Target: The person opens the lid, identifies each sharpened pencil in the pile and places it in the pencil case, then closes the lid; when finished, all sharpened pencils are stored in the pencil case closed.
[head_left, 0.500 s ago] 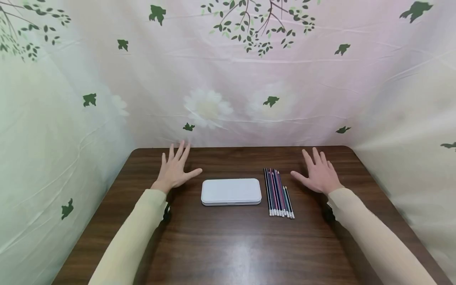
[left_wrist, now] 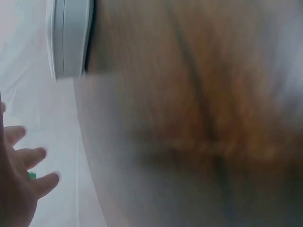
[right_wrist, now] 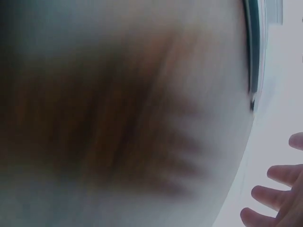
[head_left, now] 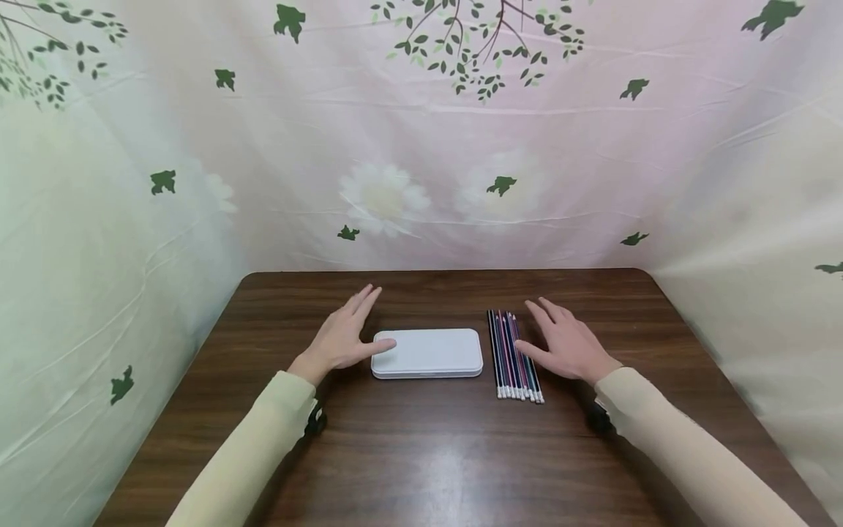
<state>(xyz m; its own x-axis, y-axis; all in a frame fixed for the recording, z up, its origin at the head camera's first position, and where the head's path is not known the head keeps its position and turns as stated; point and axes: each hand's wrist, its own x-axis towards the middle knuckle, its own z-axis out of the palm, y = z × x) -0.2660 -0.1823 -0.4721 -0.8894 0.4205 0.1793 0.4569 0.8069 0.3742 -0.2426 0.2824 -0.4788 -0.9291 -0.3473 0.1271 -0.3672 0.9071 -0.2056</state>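
A white flat case (head_left: 428, 354) with rounded corners lies closed in the middle of the table. Just right of it is a row of several pencils (head_left: 508, 359), side by side, white eraser ends towards me; two or so are shorter. My left hand (head_left: 339, 340) is at the case's left end, fingers extended, its thumb overlapping the case's corner in the head view. On the other side my right hand (head_left: 568, 344) hovers by the pencils, thumb overlapping them, fingers extended. Neither hand grips anything. The left wrist view shows the case's end (left_wrist: 71, 38) beyond spread fingers (left_wrist: 46, 184).
The dark brown wooden table (head_left: 421, 454) reflects light near its front. Behind and beside it hangs a pale cloth (head_left: 421, 146) printed with leaves, birds and flowers. A dark device (head_left: 316, 419) sits at my left wrist.
Both hands have moved inwards and back towards me, the left to the case and the right to the pencils. Their spread fingers have drawn closer together. Case and pencils lie as before.
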